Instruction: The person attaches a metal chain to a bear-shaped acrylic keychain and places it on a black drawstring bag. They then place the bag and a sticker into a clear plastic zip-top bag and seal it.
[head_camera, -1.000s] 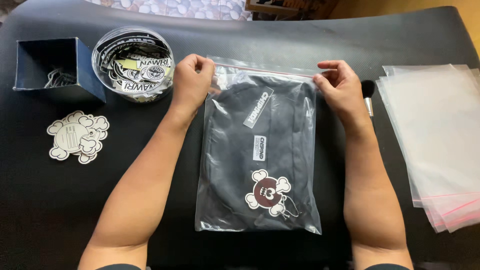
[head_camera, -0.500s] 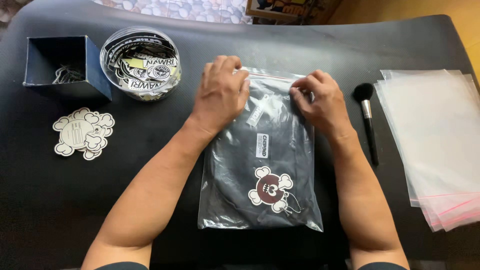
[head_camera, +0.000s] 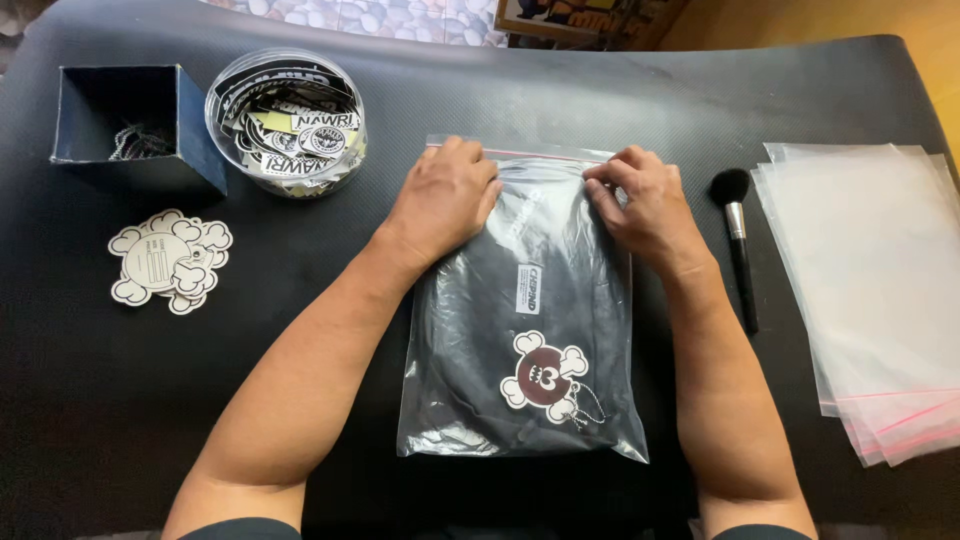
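Bare forearms, no rings or watch visible; dark short sleeves at frame bottom.

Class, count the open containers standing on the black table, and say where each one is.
2. A dark blue square box sits at the far left corner; a clear round tub of stickers stands right beside it.
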